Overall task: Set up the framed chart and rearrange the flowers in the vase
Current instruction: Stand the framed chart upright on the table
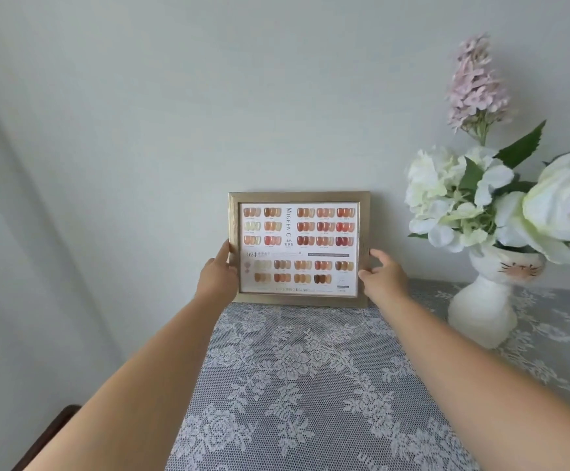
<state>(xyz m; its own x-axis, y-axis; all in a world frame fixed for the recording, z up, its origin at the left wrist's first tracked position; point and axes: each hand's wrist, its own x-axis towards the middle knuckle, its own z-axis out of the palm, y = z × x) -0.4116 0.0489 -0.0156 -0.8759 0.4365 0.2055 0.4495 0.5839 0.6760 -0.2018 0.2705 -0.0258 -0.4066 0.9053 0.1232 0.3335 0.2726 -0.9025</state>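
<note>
A gold-framed nail colour chart (298,248) stands upright on the lace tablecloth, against the wall at the table's far edge. My left hand (217,278) grips its left edge, thumb on the front of the frame. My right hand (382,275) holds the right edge with its fingers curled around the frame's side. To the right stands a white vase (484,307) with a cat face, holding white flowers (460,198) with green leaves and a tall pale pink flower spike (477,83).
A grey lace tablecloth (310,385) covers the table. The table's left edge runs diagonally below my left forearm, with a dark wooden piece (52,433) at the bottom left. A plain white wall (208,96) is behind everything.
</note>
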